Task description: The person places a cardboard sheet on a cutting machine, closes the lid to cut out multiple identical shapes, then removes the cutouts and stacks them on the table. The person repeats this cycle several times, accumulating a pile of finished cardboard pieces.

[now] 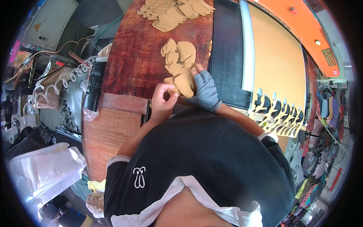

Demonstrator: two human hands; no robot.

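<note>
Several flat tan die-cut pieces (184, 86) lie in a small stack at the near edge of a red-brown wooden table. My bare left hand (163, 103) has thumb and forefinger closed on the left edge of these pieces. My right hand (206, 90), in a grey glove with bare fingertips, grips the stack from its right side; part of its thumb is hidden. Just beyond, touching the stack, spreads a loose group of more tan cut pieces (186, 52) with curved and notched outlines.
A large heap of tan cut pieces (172, 14) lies on the table's far end. To the right are a black strip (228, 56), a tan sheet (278, 53) with a cut-out edge, and an orange machine beam (308, 28). A coiled white hose (64, 81) hangs at left.
</note>
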